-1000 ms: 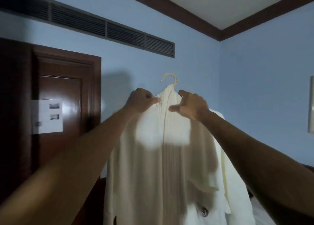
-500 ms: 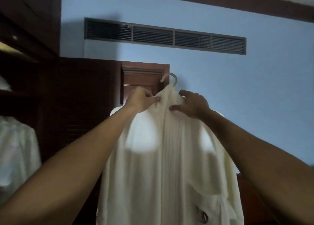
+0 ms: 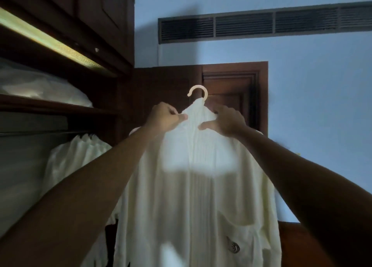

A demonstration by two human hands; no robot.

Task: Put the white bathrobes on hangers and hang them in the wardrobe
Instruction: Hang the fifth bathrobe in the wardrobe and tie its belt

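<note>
Two hands hold a bathrobe beside another bathrobe hanging in the wardrobe.

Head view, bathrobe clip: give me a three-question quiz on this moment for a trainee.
1. True or false: the hanger hook is already over the wardrobe rail.
2. Which hands grip the held bathrobe? A) left hand only B) right hand only C) both
3. Fill in: another bathrobe hangs in the wardrobe on the ___ side of the view.

Key: 1 false; 2 C; 3 left.
</note>
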